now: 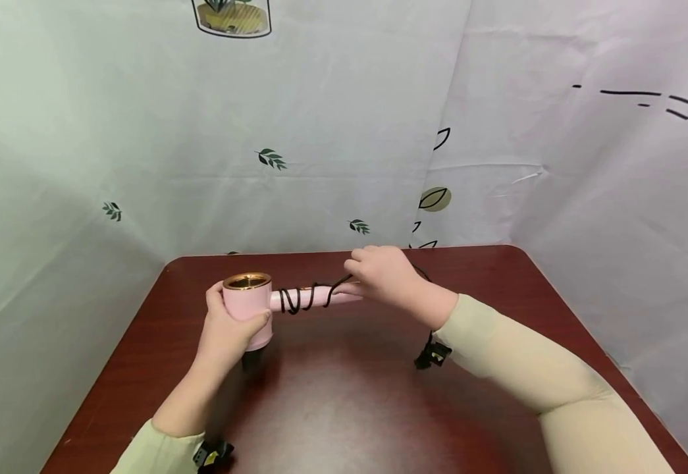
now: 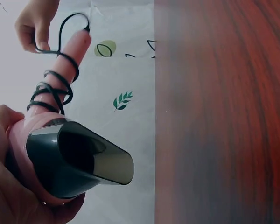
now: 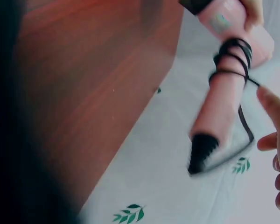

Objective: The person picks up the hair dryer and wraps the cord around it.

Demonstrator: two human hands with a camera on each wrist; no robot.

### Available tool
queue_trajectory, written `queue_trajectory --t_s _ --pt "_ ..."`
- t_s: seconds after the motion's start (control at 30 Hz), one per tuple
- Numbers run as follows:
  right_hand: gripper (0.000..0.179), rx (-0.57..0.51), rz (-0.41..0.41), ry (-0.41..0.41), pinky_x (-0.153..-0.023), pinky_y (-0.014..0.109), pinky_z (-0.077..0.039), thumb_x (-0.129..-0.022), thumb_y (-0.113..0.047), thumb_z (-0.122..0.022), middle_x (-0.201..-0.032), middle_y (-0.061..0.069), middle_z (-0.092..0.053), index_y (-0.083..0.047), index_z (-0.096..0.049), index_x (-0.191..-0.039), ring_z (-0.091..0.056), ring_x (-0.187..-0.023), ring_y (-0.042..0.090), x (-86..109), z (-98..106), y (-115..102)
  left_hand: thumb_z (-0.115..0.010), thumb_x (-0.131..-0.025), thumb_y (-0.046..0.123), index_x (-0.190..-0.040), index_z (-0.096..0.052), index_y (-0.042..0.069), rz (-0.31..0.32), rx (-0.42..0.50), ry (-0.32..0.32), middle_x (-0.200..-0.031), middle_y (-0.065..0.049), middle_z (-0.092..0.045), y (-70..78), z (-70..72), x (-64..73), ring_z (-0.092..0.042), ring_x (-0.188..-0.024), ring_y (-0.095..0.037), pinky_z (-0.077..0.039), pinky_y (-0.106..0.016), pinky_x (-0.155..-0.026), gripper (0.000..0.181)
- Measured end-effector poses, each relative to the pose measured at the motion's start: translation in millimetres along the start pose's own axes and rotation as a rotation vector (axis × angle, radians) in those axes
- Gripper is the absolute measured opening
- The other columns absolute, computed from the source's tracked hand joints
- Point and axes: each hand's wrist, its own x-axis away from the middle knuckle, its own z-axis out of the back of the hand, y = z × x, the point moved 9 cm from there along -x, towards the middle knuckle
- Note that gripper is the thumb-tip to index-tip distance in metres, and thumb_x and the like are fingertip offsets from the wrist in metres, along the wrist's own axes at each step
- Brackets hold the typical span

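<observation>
A pink hair dryer [image 1: 247, 304] with a gold rim is held up over the table, its black nozzle [image 2: 51, 156] pointing down. My left hand [image 1: 222, 337] grips its barrel, fingers behind and thumb across the front. The handle [image 2: 76, 49] reaches out to the right, with a black cord [image 3: 234, 43] wound round it in several turns. Near the handle's far end, my right hand [image 1: 386, 273] pinches the cord between thumb and fingers. From the handle's tip, the cord bends back in a loop toward this hand.
Beneath the hands spreads a dark red wooden table [image 1: 344, 408]. A pale cloth backdrop [image 1: 332, 118] with leaf prints hangs behind it and along both sides. Small black devices are strapped at the left wrist [image 1: 213, 454] and the right wrist [image 1: 432, 354].
</observation>
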Motion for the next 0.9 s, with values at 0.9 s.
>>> queue_trajectory --t_s 0.9 --pt "0.02 -0.472 -0.504 -0.376 -0.076 0.036 -0.051 -0.094 -0.039 -0.066 -0.107 -0.01 -0.069 -0.026 -0.072 -0.108 -0.065 -0.094 0.011 24.7 -51 76 -0.085 -0.076 0.017 -0.145 -0.02 0.012 -0.143 0.046 -0.143 -0.129 -0.018 -0.048 12.9 -1.5 5.8 -0.054 -0.107 -0.03 -0.047 -0.044 -0.085 0.095"
